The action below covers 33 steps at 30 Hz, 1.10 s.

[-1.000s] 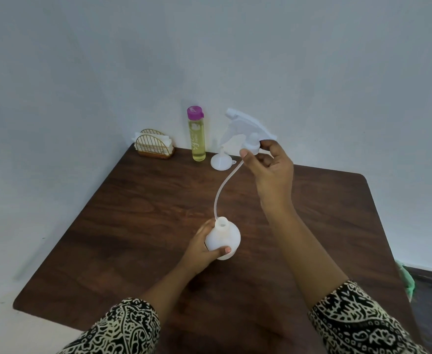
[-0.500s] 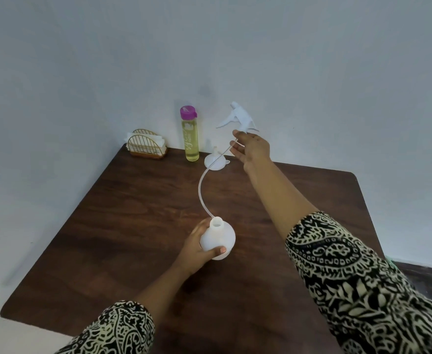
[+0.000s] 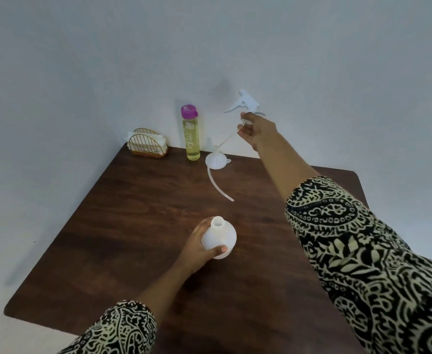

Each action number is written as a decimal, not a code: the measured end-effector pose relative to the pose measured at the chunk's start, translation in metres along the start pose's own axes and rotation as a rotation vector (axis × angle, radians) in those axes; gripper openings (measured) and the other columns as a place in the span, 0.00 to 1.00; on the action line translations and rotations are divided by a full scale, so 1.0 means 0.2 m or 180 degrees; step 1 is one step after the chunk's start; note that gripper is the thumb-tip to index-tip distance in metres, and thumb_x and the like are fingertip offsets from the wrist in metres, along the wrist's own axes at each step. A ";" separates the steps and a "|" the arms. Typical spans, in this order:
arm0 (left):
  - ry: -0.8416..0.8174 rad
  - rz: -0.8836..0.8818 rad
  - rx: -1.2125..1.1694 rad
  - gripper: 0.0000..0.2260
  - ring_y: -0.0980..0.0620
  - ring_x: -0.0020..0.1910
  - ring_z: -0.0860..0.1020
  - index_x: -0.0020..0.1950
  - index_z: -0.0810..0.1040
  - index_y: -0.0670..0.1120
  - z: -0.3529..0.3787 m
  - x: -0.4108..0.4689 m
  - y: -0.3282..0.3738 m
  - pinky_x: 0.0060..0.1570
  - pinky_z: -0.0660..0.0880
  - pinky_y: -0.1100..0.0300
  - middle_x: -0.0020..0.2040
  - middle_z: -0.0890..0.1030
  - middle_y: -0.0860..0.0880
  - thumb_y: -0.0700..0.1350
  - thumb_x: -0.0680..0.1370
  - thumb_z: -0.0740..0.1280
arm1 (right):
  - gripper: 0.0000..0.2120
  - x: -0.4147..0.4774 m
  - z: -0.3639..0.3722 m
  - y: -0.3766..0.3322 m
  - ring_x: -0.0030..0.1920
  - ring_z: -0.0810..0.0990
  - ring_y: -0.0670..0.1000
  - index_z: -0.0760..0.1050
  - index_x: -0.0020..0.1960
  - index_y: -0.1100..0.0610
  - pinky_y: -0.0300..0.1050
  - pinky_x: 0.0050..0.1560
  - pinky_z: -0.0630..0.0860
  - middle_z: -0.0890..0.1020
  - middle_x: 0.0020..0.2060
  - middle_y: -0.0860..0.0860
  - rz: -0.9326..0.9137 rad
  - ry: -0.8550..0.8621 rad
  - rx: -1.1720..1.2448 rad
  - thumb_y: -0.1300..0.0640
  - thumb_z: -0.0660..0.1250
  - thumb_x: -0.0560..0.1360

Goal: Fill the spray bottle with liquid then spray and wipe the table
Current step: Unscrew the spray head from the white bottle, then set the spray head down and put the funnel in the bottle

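Spray bottle [image 3: 218,238] steadied, uncapped; spray head [image 3: 246,103] held away.
Near the middle of the table [image 3: 107,251], the left hand [image 3: 199,245] curls its fingers round the upright white spray bottle. It looks empty, light and tippy, so it is best held round its belly. Farther off, the right hand [image 3: 257,130] pinches the spray head by its collar, with the limp dip tube [image 3: 217,185] hanging past the funnel [image 3: 216,159]. The yellow liquid bottle [image 3: 191,134] stands far left.

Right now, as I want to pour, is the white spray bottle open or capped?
Open. The spray bottle stands upright, mouth bare, gripped by the left hand; the right hand holds the trigger head, tube out.
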<state>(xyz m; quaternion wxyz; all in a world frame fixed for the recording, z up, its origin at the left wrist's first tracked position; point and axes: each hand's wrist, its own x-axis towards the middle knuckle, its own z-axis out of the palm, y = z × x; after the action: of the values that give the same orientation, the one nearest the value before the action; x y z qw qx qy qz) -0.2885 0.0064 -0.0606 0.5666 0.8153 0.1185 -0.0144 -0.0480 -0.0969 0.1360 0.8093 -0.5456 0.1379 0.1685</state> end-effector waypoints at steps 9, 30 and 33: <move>0.0021 0.0114 -0.0039 0.34 0.54 0.66 0.71 0.69 0.67 0.58 0.01 0.00 -0.02 0.56 0.71 0.68 0.70 0.70 0.55 0.54 0.66 0.77 | 0.08 -0.06 -0.61 0.30 0.21 0.73 0.44 0.71 0.40 0.57 0.36 0.23 0.76 0.73 0.18 0.48 0.0871 0.0179 -0.0980 0.65 0.61 0.78; 0.0089 0.0102 0.0098 0.34 0.54 0.65 0.70 0.70 0.67 0.56 0.01 0.00 0.00 0.60 0.71 0.59 0.68 0.70 0.56 0.49 0.68 0.79 | 0.12 -0.20 -0.86 0.88 0.42 0.80 0.53 0.71 0.41 0.57 0.50 0.45 0.81 0.81 0.46 0.57 0.0816 0.0746 -0.1889 0.63 0.75 0.67; 0.0111 0.0085 0.0111 0.34 0.54 0.64 0.70 0.70 0.67 0.55 0.01 0.00 0.01 0.61 0.73 0.58 0.68 0.70 0.56 0.49 0.68 0.79 | 0.13 -0.20 -0.86 0.89 0.43 0.80 0.52 0.71 0.39 0.55 0.52 0.46 0.81 0.81 0.46 0.56 0.0721 0.0850 -0.2141 0.60 0.75 0.67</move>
<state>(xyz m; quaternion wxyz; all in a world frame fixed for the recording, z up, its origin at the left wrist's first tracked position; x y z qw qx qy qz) -0.2880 0.0033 -0.0605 0.5502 0.8267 0.1172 0.0053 -0.1669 -0.2006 -0.0591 0.5361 -0.7792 0.2385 0.2202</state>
